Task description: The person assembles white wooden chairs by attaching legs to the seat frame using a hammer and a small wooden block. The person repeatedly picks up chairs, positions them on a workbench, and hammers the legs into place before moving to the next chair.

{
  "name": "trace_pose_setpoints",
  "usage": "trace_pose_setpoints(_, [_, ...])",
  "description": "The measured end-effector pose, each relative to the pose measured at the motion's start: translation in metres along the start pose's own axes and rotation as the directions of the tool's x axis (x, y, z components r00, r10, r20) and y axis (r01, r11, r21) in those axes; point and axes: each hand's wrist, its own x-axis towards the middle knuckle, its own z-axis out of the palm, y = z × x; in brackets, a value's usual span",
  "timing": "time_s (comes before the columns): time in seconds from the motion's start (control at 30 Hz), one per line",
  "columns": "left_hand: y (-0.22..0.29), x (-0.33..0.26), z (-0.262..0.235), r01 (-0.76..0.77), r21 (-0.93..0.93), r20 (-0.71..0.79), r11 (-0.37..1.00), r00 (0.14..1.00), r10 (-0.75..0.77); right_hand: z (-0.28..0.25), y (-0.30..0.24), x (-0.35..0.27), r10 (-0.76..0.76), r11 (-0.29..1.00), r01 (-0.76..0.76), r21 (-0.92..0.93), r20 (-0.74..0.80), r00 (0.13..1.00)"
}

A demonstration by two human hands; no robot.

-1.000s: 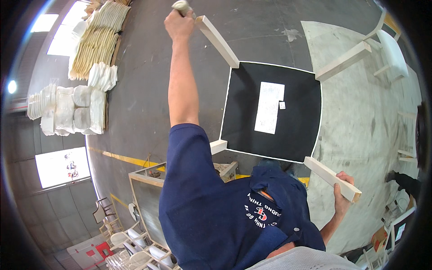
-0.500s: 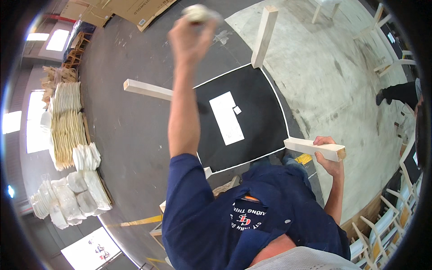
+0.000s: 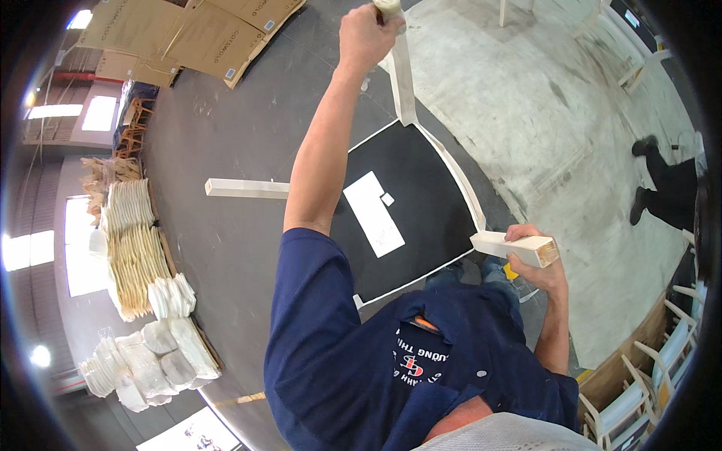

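Observation:
I hold an upturned chair by two of its white legs. Its black seat underside (image 3: 429, 233) faces me and carries a white label (image 3: 374, 213). My left hand (image 3: 365, 34) is raised at arm's length and shut around the end of the far chair leg (image 3: 404, 86). My right hand (image 3: 535, 269) is close to my body at the right, gripping the near chair leg (image 3: 502, 243) by its square end. A third leg (image 3: 244, 188) sticks out to the left, untouched.
Flattened cardboard sheets (image 3: 195, 34) lie at the top left. Stacks of cream and white parts (image 3: 139, 248) line the left wall. Another person's legs (image 3: 665, 188) stand at the right. White chairs (image 3: 639, 391) are at the lower right, on pale concrete floor (image 3: 526, 113).
The chair has turned in my hands, and the seat has swung from the right toward the centre. Both hands keep their grips on the legs. Cardboard has come into view.

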Motion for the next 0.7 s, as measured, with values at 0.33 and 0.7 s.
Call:
trace_pose_setpoints(0.33, [-0.019, -0.003, -0.031, 0.153, 0.299, -0.146, 0.942, 0.983, -0.114, -0.008, 0.000, -0.003, -0.002, 0.998, 0.007, -0.065, 0.082, 0.997])
trace_pose_setpoints(0.7, [0.125, -0.286, -0.098, 0.374, -0.013, -0.339, 0.927, 0.871, -0.356, -0.091, 0.037, 0.142, -0.122, 0.957, -0.090, 0.274, 0.667, 0.735])
